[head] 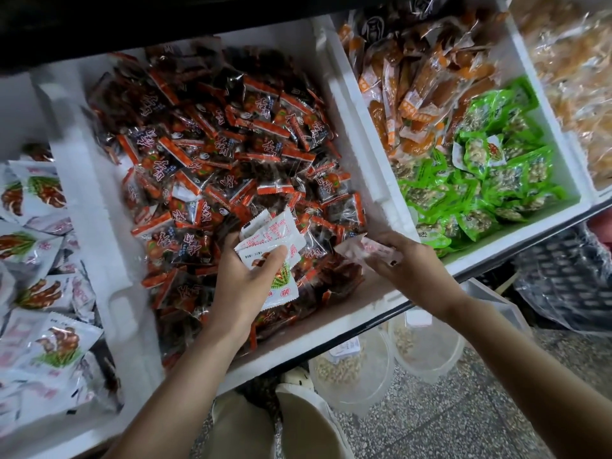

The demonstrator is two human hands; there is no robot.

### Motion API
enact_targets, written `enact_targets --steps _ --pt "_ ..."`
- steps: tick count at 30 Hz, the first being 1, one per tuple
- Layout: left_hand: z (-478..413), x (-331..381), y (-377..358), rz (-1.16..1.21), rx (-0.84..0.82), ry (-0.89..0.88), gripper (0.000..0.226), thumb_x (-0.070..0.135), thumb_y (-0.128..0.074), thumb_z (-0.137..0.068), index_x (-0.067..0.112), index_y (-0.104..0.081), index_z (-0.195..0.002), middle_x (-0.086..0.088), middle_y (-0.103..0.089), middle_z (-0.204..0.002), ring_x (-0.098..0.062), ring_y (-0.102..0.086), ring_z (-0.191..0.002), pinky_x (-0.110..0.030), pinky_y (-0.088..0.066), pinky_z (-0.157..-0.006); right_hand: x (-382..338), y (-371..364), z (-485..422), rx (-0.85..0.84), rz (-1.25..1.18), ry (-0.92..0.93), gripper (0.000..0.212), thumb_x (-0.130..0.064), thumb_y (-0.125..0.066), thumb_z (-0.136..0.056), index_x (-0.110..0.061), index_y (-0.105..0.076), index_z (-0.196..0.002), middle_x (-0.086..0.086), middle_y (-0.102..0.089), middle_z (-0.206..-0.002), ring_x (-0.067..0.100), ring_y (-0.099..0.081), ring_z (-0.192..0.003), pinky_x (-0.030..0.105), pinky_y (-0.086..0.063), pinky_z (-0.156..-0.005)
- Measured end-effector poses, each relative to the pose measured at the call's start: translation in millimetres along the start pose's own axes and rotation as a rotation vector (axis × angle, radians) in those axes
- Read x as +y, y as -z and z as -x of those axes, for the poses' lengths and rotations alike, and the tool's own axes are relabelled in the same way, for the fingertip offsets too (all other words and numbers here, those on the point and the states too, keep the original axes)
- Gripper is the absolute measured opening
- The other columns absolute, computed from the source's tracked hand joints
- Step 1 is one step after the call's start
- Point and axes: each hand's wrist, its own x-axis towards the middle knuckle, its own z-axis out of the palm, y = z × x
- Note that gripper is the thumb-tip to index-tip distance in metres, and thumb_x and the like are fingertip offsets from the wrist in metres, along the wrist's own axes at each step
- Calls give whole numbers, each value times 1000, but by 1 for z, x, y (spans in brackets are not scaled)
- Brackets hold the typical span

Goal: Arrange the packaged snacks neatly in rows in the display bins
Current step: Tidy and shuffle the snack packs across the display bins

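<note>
Filling most of the view, the middle bin point(82, 210), a white foam box, holds a loose heap of red-and-black packets point(212, 140) that lie at every angle, not in rows. Right of the middle bin, against its wall, sits the right bin point(543, 107), with orange packets point(414, 81) piled at its far end and green packets point(490, 180) at its near end. Left of the middle bin, the left bin point(16, 111) holds white packets point(43, 293) printed with a brown-and-green picture, overlapping one another. Further right of the middle bin, past the right bin, lies a pile of clear yellow packets point(569, 77). Below the middle bin's near right corner, two clear tubs point(351, 369) stand side by side on the speckled floor point(463, 409). A dark crate point(563, 276) under plastic wrap sits lower than the middle bin and well to its right.

The left hand point(245, 283) hovers over the near part of the middle bin. Its fingers and thumb are curled round a fanned stack of white packets point(275, 240), printed like those left of the middle bin. Whether the stack touches the heap beneath it cannot be told. The right hand point(407, 263) is over the middle bin's near right corner, thumb and fingertips pinching a single white packet point(361, 248). That packet is blurred, points toward the stack and lies just beside it, apart.
</note>
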Motion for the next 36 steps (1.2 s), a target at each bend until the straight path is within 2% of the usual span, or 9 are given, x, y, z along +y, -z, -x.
enact_targets --steps 6,11,16,20,24,27,30,32,36 --pt "13 -6 17 -24 95 55 30 13 -63 -89 19 -59 -118 4 -70 -100 -2 -68 -78 -15 -53 -57 -52 -25 26 -59 -379 -98 20 -25 -62 -89 -18 -51 -105 -15 -62 -82 -3 -59 -65 16 -47 -59" --pt "30 -14 60 -99 216 42 26 15 -66 -87 17 -61 -113 -6 -69 -103 -12 -70 -80 -21 -52 -55 -92 -63 44 -265 -417 -93 25 -32 -59 -91 -18 -48 -108 5 -68 -76 15 -66 -64 42 -53 -65" --pt "57 -17 124 -142 289 43 28 18 -63 -89 14 -56 -115 -5 -69 -94 -16 -69 -78 -30 -54 -61 -133 -96 49 -341 -349 -35 30 -29 -58 -92 -21 -52 -120 11 -66 -75 24 -64 -66 40 -51 -65" --pt "79 -18 185 -159 363 38 31 21 -61 -90 17 -49 -118 5 -63 -95 -8 -61 -81 -24 -46 -61 -174 -133 53 -311 -342 39 27 -17 -51 -96 -19 -50 -123 -7 -49 -56 4 -50 -50 19 -34 -48" --pt "94 -26 258 -236 424 32 37 23 -62 -89 12 -51 -122 -2 -66 -98 -15 -64 -83 -22 -47 -55 -236 -178 52 -290 -475 54 36 -16 -47 -98 -18 -43 -133 5 -64 -78 -3 -49 -53 11 -37 -49" --pt "100 -31 309 -295 481 12 35 20 -63 -89 10 -53 -121 -6 -66 -100 -10 -62 -77 -21 -47 -54 -278 -218 45 -297 -452 94 39 -19 -47 -98 -15 -42 -136 0 -60 -74 6 -52 -61 12 -37 -50" --pt "98 -34 348 -326 505 -9 37 17 -63 -89 10 -51 -123 -6 -63 -102 -5 -59 -76 -20 -48 -58 -304 -248 40 -367 -353 195 45 -18 -46 -99 -16 -32 -142 5 -53 -127 20 -55 -108 15 -45 -85" --pt "91 -37 370 -370 498 -13 41 21 -64 -89 9 -49 -126 -7 -64 -104 -5 -60 -77 -25 -49 -63 -306 -259 37 -312 -148 250 53 -20 -46 -98 -14 -23 -146 6 -28 -149 22 -28 -137 29 -27 -111" --pt "74 -42 400 -428 479 -10 51 35 -68 -86 9 -50 -126 -9 -66 -102 -13 -63 -77 -32 -47 -68 -303 -269 35 -249 133 225 69 -29 -40 -100 -6 4 -149 12 7 -157 26 13 -144 35 1 -119"
